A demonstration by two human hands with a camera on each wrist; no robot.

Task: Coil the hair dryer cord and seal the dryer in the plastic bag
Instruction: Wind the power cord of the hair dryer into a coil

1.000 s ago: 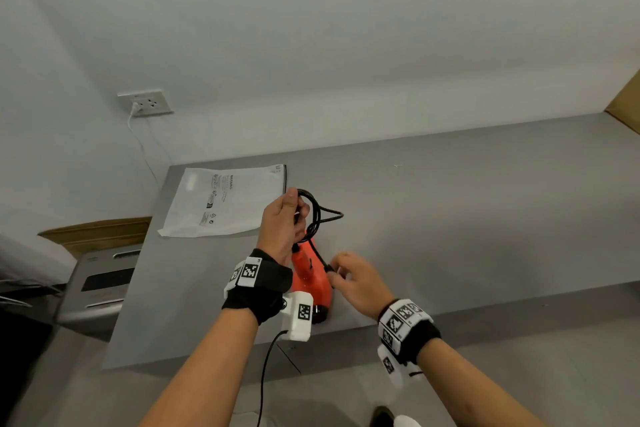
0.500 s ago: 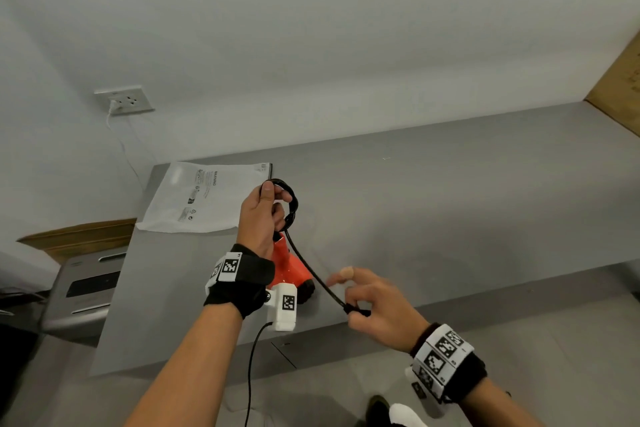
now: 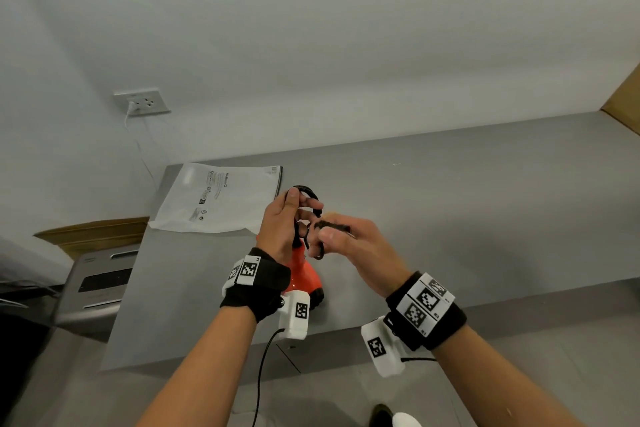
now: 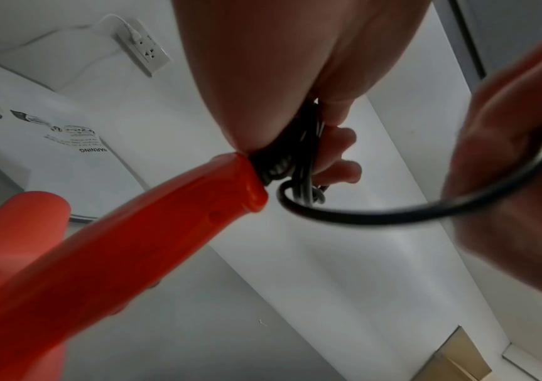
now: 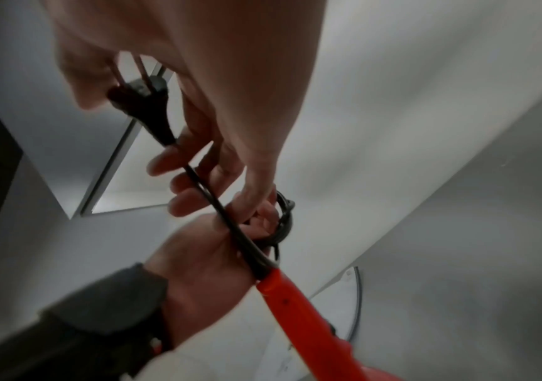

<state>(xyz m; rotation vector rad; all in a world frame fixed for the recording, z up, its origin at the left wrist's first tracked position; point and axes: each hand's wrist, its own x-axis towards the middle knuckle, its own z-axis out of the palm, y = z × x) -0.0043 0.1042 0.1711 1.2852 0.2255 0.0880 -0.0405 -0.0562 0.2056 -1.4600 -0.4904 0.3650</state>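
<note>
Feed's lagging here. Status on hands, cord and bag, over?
Left hand grips coiled cord at orange dryer handle. Right hand pinches plug end. Plastic bag flat on table, not yet used. Nothing blocking.

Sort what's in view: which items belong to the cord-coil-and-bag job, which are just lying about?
In the job:
- orange plastic hair dryer
- black cord, coils held in left hand
- black plug, pinched by right hand
- clear printed plastic bag, flat on grey table

Lying about:
- white wall socket
- brown cardboard box
- grey appliance
</note>
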